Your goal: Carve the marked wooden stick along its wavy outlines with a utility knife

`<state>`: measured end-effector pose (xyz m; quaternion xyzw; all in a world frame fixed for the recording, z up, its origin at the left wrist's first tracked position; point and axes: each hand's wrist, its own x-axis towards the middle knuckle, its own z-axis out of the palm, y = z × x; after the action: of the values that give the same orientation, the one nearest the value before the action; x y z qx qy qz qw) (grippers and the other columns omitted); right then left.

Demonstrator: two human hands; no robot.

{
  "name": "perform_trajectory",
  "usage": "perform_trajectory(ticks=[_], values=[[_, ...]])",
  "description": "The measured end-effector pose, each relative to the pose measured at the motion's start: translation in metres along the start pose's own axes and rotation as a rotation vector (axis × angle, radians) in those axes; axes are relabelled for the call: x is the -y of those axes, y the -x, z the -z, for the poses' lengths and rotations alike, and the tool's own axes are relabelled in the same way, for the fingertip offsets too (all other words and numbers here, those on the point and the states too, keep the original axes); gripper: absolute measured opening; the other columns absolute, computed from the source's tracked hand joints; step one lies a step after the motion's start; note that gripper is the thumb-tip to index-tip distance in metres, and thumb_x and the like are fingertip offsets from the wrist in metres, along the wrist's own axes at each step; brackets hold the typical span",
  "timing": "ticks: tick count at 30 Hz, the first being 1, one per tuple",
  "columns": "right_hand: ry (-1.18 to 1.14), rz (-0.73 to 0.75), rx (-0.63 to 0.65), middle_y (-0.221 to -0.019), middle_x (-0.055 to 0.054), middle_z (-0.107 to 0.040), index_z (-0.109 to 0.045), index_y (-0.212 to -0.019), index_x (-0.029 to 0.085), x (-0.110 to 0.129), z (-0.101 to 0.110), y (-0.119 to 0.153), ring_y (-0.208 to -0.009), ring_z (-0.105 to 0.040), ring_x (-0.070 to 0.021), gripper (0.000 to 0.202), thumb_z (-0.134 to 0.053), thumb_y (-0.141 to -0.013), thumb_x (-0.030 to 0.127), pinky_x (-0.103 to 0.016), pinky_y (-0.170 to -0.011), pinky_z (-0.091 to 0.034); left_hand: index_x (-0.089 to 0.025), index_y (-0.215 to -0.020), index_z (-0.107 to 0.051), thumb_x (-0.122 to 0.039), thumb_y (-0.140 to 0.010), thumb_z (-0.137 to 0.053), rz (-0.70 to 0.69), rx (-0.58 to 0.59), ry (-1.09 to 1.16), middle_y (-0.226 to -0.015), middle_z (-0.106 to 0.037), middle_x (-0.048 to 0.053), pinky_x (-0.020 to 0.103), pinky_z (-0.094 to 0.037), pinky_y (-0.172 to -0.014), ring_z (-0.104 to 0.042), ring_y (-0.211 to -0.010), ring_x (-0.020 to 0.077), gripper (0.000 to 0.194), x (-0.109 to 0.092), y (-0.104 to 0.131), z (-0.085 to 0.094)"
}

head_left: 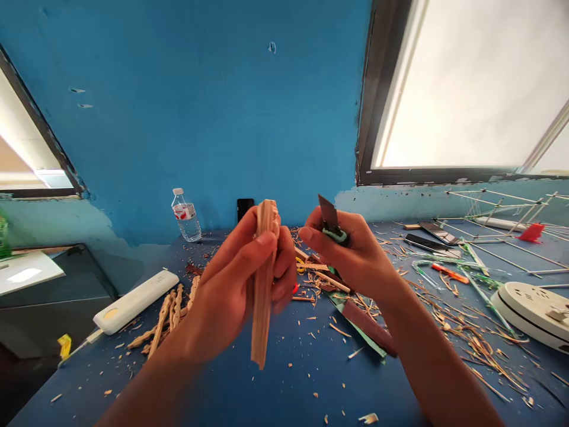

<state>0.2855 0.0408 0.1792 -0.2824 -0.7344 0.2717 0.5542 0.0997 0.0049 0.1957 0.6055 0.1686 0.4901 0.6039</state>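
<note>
My left hand is closed around a pale wooden stick, held upright in front of me. The stick's upper right edge looks carved and uneven, and fingers cover part of its middle. Just to the right, my right hand grips a knife with a green handle, most of it hidden in the palm. Its blade points up and stands apart from the wood. Below the right hand, a dark brown flat bar lies on a green strip. Several carved, wavy wooden sticks lie left of my left forearm.
Wood shavings litter the blue table. On the left are a white power bank-like device and a water bottle. At right stand a white round power strip, an orange cutter and a thin rod frame.
</note>
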Motion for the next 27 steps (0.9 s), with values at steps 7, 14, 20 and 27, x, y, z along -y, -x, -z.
perform_trajectory(ticks=[7, 14, 20, 27], values=[[-0.335, -0.075, 0.147, -0.053, 0.009, -0.048, -0.069, -0.110, 0.021, 0.008, 0.002, 0.006, -0.044, -0.037, -0.0068, 0.029, -0.065, -0.098, 0.047, -0.022, -0.040, -0.028, -0.031, -0.090, -0.073, -0.023, -0.089, -0.077, -0.542, -0.359, -0.872, -0.077, -0.062, -0.003, 0.028, -0.045, -0.063, -0.055, -0.071, 0.0126, 0.009, 0.013, -0.004, 0.007], [-0.304, 0.016, -0.107, -0.076, 0.005, -0.063, -0.073, -0.099, 0.026, 0.004, -0.002, 0.003, -0.048, -0.047, -0.0047, 0.010, -0.075, -0.090, 0.028, -0.020, -0.039, -0.036, -0.028, -0.103, -0.074, -0.013, -0.095, -0.062, -0.581, -0.269, -0.859, -0.095, -0.078, -0.001, 0.027, -0.056, -0.073, -0.072, -0.081, 0.0135, 0.021, 0.021, -0.003, 0.004], [-0.169, 0.167, -0.321, -0.087, 0.003, -0.064, -0.069, -0.093, 0.025, 0.015, -0.005, 0.009, -0.051, -0.047, -0.0044, 0.011, -0.072, -0.088, 0.016, -0.023, -0.042, -0.040, -0.026, -0.113, -0.050, -0.039, -0.099, -0.063, 0.011, -0.054, -0.408, -0.077, -0.067, -0.006, 0.021, -0.052, -0.055, -0.064, -0.059, 0.0098, 0.023, 0.009, 0.001, -0.007], [-0.099, 0.171, -0.382, -0.085, 0.002, -0.061, -0.063, -0.091, 0.024, 0.026, -0.012, 0.019, -0.046, -0.041, -0.0050, 0.009, -0.069, -0.091, 0.019, -0.025, -0.037, -0.032, -0.024, -0.097, -0.054, -0.047, -0.107, -0.042, 0.039, 0.018, -0.649, -0.073, -0.062, -0.005, 0.027, -0.044, -0.060, -0.055, -0.064, 0.0109, 0.027, 0.006, 0.008, -0.008]])
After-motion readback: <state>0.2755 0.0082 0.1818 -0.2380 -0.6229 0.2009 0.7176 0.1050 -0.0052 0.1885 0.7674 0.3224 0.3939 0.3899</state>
